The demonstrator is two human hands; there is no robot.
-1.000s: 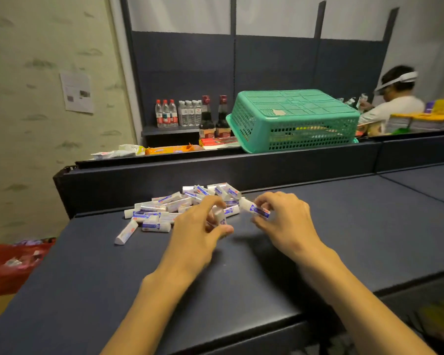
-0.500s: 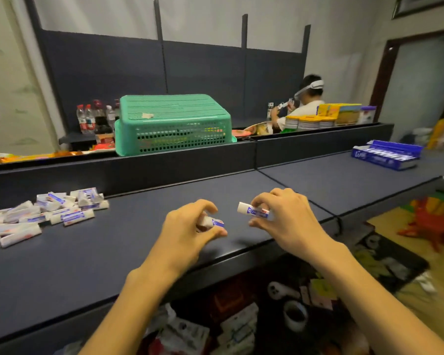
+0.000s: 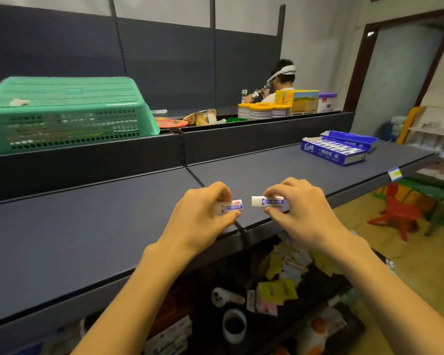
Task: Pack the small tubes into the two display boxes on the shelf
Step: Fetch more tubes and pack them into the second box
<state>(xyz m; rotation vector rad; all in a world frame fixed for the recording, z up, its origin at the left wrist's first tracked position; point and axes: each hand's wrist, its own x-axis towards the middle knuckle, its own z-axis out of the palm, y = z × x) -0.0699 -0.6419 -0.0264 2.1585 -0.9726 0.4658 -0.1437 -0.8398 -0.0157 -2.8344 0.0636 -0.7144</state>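
Left hand (image 3: 200,216) pinches one small white-and-blue plastic tube (image 3: 231,207); right hand (image 3: 301,210) pinches another (image 3: 267,201), above dark shelf (image 3: 87,226).

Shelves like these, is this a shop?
Probably a small shop being stocked: long dark shelves, a blue display box of tubes, tins on the shelf behind.

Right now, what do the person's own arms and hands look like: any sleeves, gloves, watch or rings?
Both forearms are bare as far as the picture's lower edge; no sleeve shows. The left hand and the right hand wear no gloves. No watch, band or ring can be seen on either wrist or on the fingers that show. No cables or markings show on them.
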